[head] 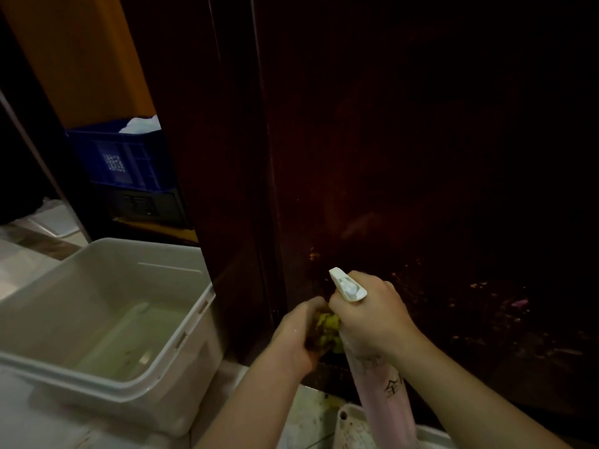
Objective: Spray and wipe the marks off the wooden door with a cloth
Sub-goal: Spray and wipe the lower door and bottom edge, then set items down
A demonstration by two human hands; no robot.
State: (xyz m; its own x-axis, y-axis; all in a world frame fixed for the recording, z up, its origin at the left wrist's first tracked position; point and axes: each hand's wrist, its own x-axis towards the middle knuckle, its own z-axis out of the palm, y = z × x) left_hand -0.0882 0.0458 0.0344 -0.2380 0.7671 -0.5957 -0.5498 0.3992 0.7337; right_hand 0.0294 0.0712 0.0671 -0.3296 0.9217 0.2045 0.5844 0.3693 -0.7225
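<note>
The right hand (369, 314) has its grip closed round the neck of a pink spray bottle (382, 387), white nozzle at 11 o'clock, while the left hand (299, 333) clutches a crumpled yellow-green cloth (328, 322) just beside it, both low against the dark wooden door (421, 157). Pale marks (479, 286) speckle the door at 3 o'clock of the hands. A white plastic tub (107, 319) sits at 9 o'clock beside the door's edge, a blue crate (120, 153) beyond it at 11 o'clock.
</note>
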